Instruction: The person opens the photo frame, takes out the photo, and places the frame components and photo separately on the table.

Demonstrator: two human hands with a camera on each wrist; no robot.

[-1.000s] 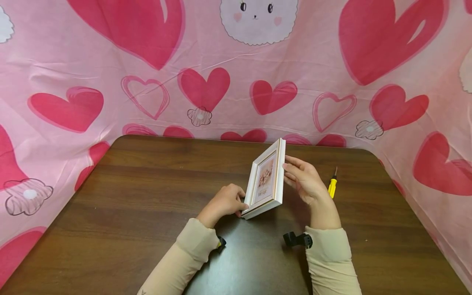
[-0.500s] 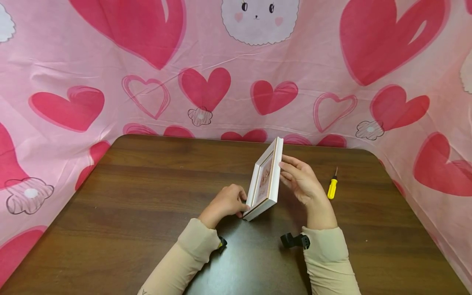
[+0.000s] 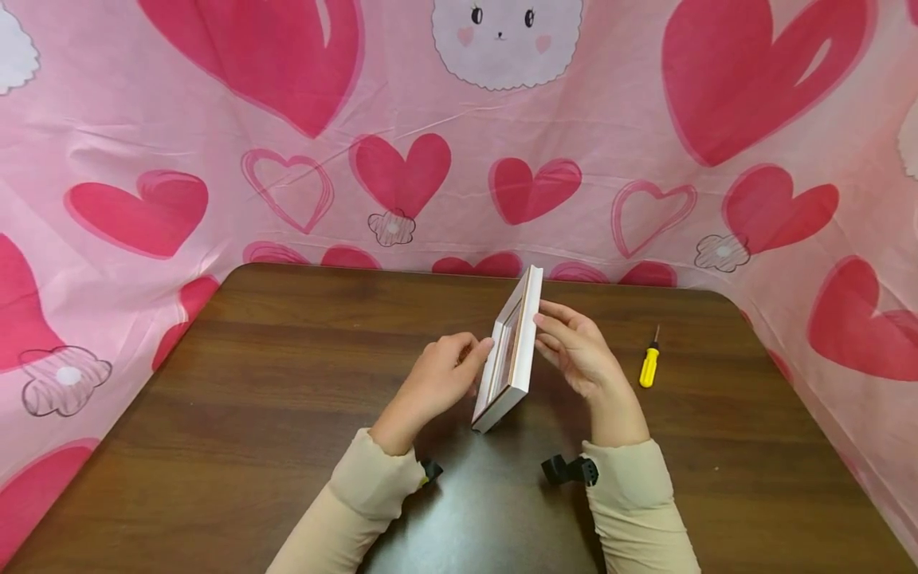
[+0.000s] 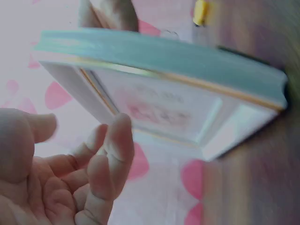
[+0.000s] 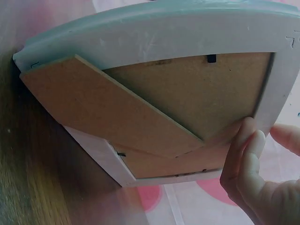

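Note:
A white picture frame (image 3: 518,351) with a gold inner line stands tilted on the table, its lower edge down. In the left wrist view its glazed front shows a blurred pink picture (image 4: 159,112). Behind it, in the right wrist view, are a brown backing board (image 5: 197,89) and a flat support leg (image 5: 103,108) folded out at a slant. My right hand (image 3: 581,351) holds the frame by its right side, thumb at the edge and fingers against the back. Beside the left side is my left hand (image 3: 441,375), fingers loosely bent around nothing; whether a fingertip touches the frame I cannot tell.
A yellow-handled screwdriver (image 3: 649,367) lies on the brown wooden table (image 3: 251,446), right of my right hand. Pink cloth (image 3: 402,96) with hearts hangs behind the table and along its sides.
My left hand has let go of the frame's lower left corner and moved up along its side. The frame has turned, showing less of its front, and my right hand has shifted slightly left with it.

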